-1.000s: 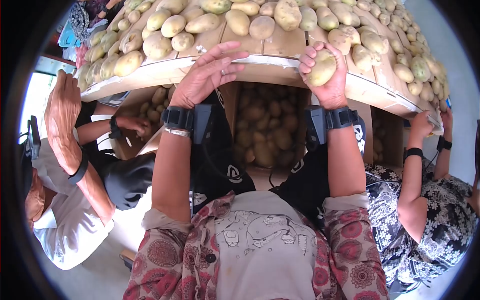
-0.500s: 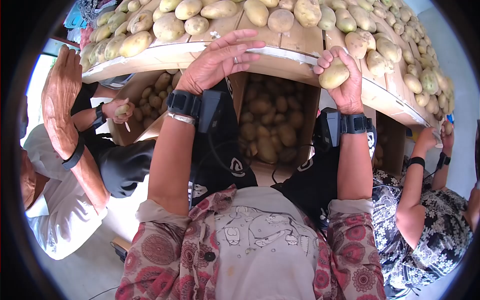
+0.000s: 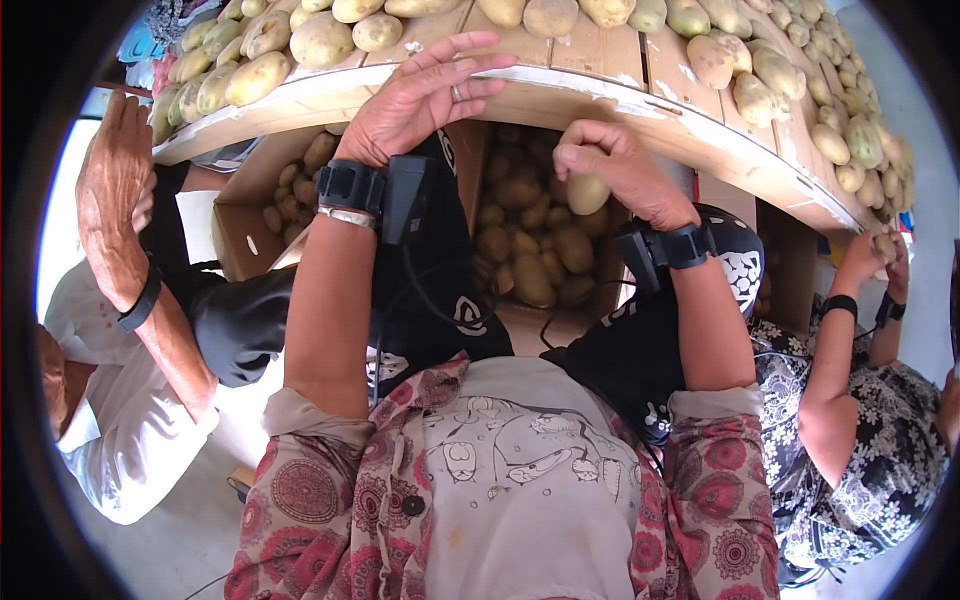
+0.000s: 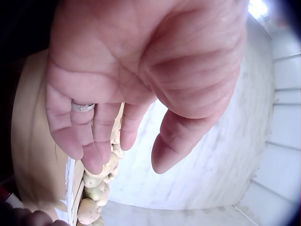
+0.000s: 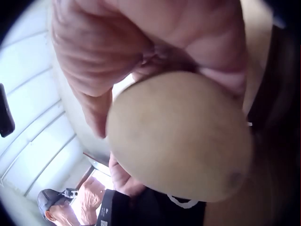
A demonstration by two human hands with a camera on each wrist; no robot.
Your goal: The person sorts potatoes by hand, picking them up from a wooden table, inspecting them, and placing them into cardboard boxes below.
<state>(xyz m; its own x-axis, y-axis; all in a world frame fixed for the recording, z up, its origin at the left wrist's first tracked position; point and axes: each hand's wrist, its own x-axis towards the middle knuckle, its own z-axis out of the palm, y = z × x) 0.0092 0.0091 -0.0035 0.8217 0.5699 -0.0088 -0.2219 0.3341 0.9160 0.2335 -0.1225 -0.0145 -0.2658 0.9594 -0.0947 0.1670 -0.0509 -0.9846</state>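
Note:
My right hand [image 3: 630, 175] grips a pale yellow potato [image 3: 588, 193] above the open carton [image 3: 608, 285] between my knees. In the right wrist view that potato [image 5: 178, 136] fills the middle, a dark spot at its lower right, with thumb and fingers round its upper part. Several loose potatoes [image 3: 535, 280] lie inside the carton. At the front edge of the table my left hand [image 3: 425, 95] is held up, fingers extended, a ring on one of them. The left wrist view shows its palm [image 4: 108, 56] with nothing in it.
Many potatoes [image 3: 257, 78] cover the cardboard-topped table [image 3: 590, 65], whose pale front edge curves across the view. People sit on both sides: one in a white shirt [image 3: 130, 455], one in a floral garment [image 3: 880, 430]. Another carton [image 3: 235, 235] of potatoes stands at left.
My right hand has moved left and down from the table edge with the potato, over the carton, and turned palm down. My left hand keeps its extended pose.

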